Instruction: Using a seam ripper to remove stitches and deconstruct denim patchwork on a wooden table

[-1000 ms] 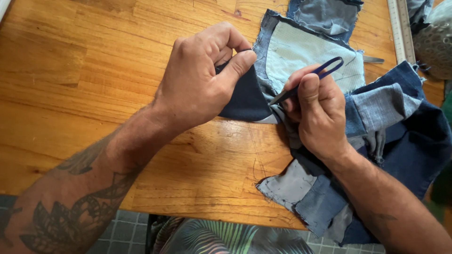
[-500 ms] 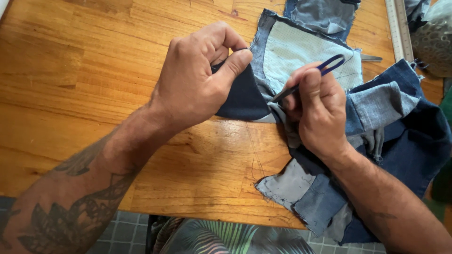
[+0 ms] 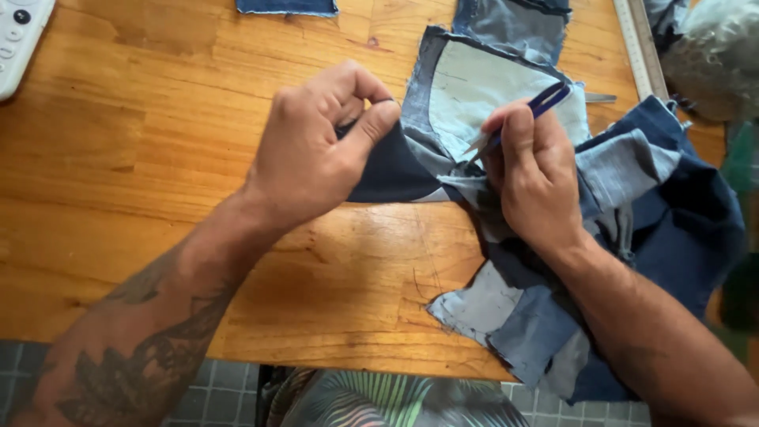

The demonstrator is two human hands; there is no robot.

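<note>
Denim patchwork (image 3: pixel 474 95) pinched by left hand (image 3: pixel 312 154), snips (image 3: pixel 518 119) in right hand (image 3: pixel 538 178).

Snips (image 3: pixel 518 119) slightly lower on denim (image 3: pixel 482 95)

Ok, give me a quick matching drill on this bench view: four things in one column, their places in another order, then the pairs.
Things:
1. left hand
2. right hand
3. ruler
4. white remote

Places:
A. top left corner of the wooden table
B. pinching the dark navy flap of the patchwork denim
C. holding the blue thread snips against the fabric
D. lying along the table's far right, beyond the denim

Pairs: 1-B, 2-C, 3-D, 4-A
</note>
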